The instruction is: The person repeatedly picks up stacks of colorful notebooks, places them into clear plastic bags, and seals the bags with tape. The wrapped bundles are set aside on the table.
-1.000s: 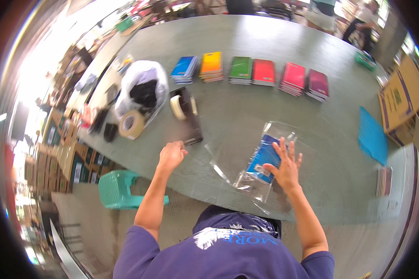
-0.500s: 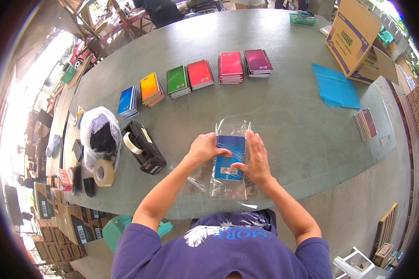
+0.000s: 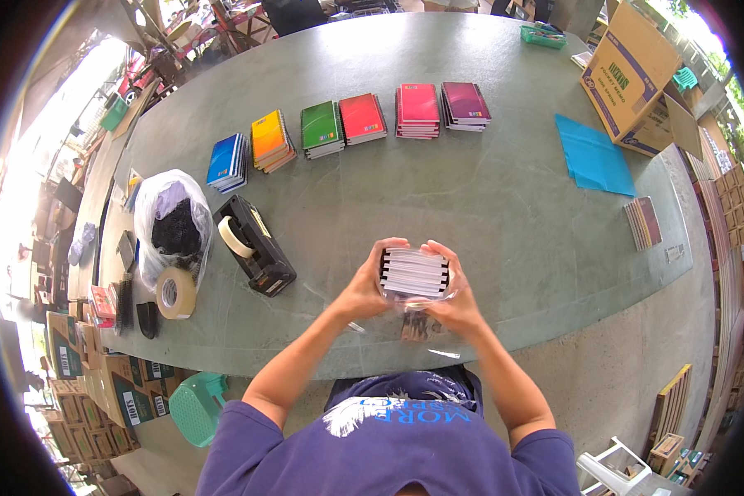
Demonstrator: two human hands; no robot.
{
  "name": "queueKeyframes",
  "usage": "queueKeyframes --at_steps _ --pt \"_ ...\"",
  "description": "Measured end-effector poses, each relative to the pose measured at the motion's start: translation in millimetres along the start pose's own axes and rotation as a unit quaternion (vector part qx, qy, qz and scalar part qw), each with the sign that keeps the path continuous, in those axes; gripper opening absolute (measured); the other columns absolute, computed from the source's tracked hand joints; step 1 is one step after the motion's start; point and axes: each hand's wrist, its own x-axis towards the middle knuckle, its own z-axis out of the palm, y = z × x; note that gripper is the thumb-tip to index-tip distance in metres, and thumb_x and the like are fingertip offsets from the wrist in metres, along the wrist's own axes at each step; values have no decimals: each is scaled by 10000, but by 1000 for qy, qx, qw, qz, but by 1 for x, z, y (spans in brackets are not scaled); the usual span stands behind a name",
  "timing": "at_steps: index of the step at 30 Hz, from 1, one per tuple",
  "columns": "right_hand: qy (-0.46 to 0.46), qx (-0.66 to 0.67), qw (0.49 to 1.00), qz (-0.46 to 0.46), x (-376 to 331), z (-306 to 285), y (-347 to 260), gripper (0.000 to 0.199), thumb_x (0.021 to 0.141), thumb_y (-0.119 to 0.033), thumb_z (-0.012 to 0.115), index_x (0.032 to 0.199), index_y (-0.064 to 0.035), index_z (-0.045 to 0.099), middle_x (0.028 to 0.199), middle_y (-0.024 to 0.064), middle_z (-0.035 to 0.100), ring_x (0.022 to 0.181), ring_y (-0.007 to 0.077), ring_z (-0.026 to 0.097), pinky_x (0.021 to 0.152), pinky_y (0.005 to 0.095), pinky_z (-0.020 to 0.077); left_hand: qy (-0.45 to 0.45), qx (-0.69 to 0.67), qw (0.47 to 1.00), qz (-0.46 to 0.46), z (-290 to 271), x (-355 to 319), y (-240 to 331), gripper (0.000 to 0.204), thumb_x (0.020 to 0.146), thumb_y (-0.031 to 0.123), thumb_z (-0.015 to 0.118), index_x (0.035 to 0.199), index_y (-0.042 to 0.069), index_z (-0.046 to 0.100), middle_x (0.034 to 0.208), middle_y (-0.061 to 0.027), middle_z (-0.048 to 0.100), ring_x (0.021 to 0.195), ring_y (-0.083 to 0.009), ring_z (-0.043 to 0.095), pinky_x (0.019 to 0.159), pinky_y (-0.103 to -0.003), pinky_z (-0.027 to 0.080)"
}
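Between my palms stands a stack of small notebooks (image 3: 414,273) in a clear plastic bag, tipped on end so the white page edges face up. My left hand (image 3: 366,285) wraps its left side, and my right hand (image 3: 457,299) grips the right side. The covers of this stack are hidden now. Beyond lies a row of notebook piles: blue (image 3: 226,160), yellow (image 3: 269,137), green (image 3: 320,126), red (image 3: 362,116), pink (image 3: 417,107) and purple (image 3: 465,102). A black tape dispenser (image 3: 274,269) sits to the left of my left hand.
On the left are a stuffed plastic bag (image 3: 146,227) and a tape roll (image 3: 187,304). Blue sheets (image 3: 595,153), an open cardboard box (image 3: 624,78) and a small notebook pile (image 3: 643,221) lie right. A green stool (image 3: 197,409) stands below the table's near edge.
The bagged stack was lying flat with its blue cover up, under my hands. It is now tipped on end, and both hands have closed around its sides.
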Motion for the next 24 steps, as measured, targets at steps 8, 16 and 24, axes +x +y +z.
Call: queueKeyframes --at_steps 8,16,24 --pt "48 -113 989 -87 2 4 -3 806 587 -255 849 1269 -159 431 1301 86 430 1246 262 366 1030 426 309 37 29 995 83 6 -4 2 981 528 139 867 1340 171 316 1280 -111 396 1173 -225 434 964 -378 388" --pt "-10 -431 861 -271 9 -2 -97 158 736 -274 742 726 -136 666 1281 101 514 1262 299 385 1049 500 253 60 480 802 349 -7 -21 69 397 617 249 789 973 162 635 907 2 627 1016 -214 509 950 -457 339" --pt "162 -312 924 -151 -46 -6 -23 341 683 -112 777 998 -67 656 1045 104 609 975 276 566 833 386 458 161 284 926 188 -34 -50 26 451 606 142 821 1012 83 634 992 -59 600 901 -245 562 780 -338 477"
